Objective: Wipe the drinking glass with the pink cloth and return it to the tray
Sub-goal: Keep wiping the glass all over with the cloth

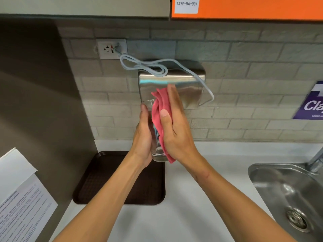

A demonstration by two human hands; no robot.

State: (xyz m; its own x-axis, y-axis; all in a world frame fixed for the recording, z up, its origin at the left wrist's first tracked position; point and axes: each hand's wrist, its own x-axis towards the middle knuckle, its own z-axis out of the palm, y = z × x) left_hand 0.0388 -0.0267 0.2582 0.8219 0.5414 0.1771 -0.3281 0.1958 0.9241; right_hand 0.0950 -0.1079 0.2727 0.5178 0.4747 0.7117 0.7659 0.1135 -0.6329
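Observation:
A tall clear drinking glass (156, 151) is held upright in the air above the counter, between both hands. My left hand (143, 137) wraps its left side. My right hand (174, 126) presses the pink cloth (160, 109) flat against the glass's right side, and the cloth sticks out above and below the palm. The dark brown tray (97, 186) lies on the white counter below and to the left, with nothing visible on it. Most of the glass's wall is hidden by hands and cloth.
A steel appliance (185, 79) with a white cable hangs on the tiled wall just behind the hands. A steel sink (279, 186) with a tap is at the right. Printed papers (22, 198) lie at the left. Cupboards hang overhead.

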